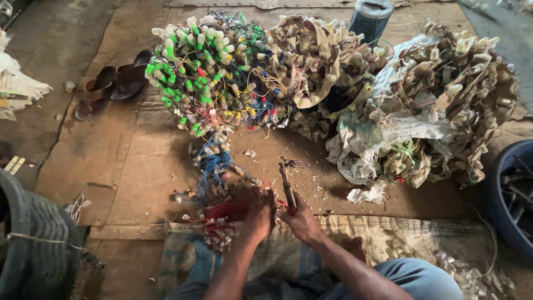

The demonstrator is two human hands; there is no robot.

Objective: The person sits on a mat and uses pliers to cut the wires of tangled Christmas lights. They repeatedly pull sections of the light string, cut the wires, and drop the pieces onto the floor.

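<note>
My left hand (258, 216) is closed on a bundle of red wires with small bulb sockets (222, 216) low on the floor mat. My right hand (300, 219) grips a pair of pliers (287, 186) by its red handle, jaws pointing away from me. A strand of blue-wired bulbs (214, 164) runs from my left hand up to a big heap of green, white and red light strings (208, 72). Beside that heap lies a tangled pile of beige bulb strings (311, 61).
A larger pile of dusty light strings and rags (438, 105) fills the right. A dark blue tub (511, 189) stands at the right edge, a dark cylinder (371, 19) at the top, brown sandals (114, 83) at the left, and a tyre (33, 244) at the lower left.
</note>
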